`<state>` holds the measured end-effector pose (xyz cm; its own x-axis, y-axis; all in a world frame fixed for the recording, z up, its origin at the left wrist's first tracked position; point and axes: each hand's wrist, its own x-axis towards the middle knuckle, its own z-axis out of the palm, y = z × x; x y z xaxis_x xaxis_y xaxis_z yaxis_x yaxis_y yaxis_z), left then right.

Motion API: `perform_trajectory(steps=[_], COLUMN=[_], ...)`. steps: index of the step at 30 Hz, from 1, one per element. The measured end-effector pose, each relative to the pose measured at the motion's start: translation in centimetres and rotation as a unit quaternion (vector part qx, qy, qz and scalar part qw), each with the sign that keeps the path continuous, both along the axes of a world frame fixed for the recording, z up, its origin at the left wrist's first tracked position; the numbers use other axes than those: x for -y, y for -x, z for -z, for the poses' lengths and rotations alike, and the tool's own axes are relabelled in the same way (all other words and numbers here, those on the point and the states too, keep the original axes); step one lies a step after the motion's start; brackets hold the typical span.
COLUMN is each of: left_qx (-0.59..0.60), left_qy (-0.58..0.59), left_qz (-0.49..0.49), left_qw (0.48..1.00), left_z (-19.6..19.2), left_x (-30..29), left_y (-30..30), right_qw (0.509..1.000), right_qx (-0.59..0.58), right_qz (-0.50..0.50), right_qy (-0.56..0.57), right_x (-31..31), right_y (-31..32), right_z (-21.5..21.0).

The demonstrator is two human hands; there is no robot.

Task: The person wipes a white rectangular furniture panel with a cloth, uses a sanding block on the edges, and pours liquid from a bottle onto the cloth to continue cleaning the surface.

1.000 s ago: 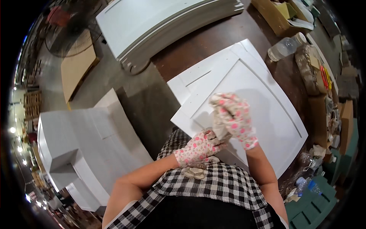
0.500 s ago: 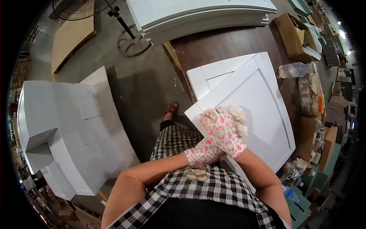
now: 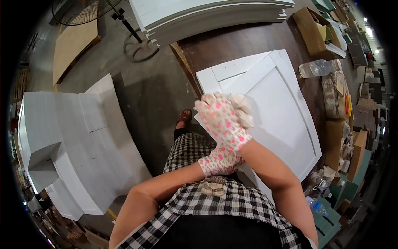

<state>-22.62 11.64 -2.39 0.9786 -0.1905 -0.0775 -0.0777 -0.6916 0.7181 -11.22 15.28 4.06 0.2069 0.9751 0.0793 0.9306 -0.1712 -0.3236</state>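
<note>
A white framed panel (image 3: 282, 120) lies flat on a dark wooden table (image 3: 232, 45). My right hand (image 3: 219, 122), in a white glove with pink spots, presses a pale crumpled cloth (image 3: 243, 108) onto the panel's left frame strip. My left hand (image 3: 216, 162) wears the same kind of glove. It sits at the panel's near left edge, crossed under my right forearm, which hides its fingers.
A stack of white panels (image 3: 207, 16) lies at the table's far end. White cabinet pieces (image 3: 70, 137) stand on the floor to the left. A fan base (image 3: 141, 47) and a wooden board (image 3: 72, 45) lie beyond them. A plastic bottle (image 3: 319, 68), a cardboard box (image 3: 313, 27) and clutter line the right side.
My right hand has slid the cloth over the panel toward its left frame strip. My left hand stays at the near edge. The view has swung, so the panel sits differently in the picture.
</note>
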Motion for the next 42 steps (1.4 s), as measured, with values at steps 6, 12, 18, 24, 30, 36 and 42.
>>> perform_trajectory(steps=[6,12,18,24,30,36,42], left_qx=[0.079,0.108,0.044,-0.036,-0.014,0.019,0.207], left_qy=[-0.066,-0.062,-0.155,0.045,-0.024,0.009,-0.041], left_qz=[-0.005,0.052,0.114,0.027,0.049,0.017,0.076], left_qw=[0.995,0.991,0.980,0.998,0.998,1.000,0.975], left_z=[1.0,-3.3,-1.0,-1.3,4.6,-0.1,-1.8], left_x=[-0.9,-1.8,1.5,2.2,4.2,3.5,2.0], left_y=[0.2,-0.9,0.3,0.3,1.6,0.5,-0.9], right_qw=[0.992,0.986,0.998,0.998,0.996,0.970,0.969], right_qx=[-0.051,-0.157,-0.001,-0.018,-0.041,0.238,0.098], right_qz=[-0.105,0.046,-0.057,-0.003,-0.020,0.053,0.226], right_qy=[0.047,0.044,-0.041,-0.056,-0.082,-0.020,-0.001], right_x=[5.4,8.4,11.8,3.9,8.6,4.8,0.5], right_y=[-0.6,-7.6,-2.8,0.4,2.2,-0.4,-10.7], right_z=[2.3,-3.6,-0.1,1.2,2.4,1.9,0.0])
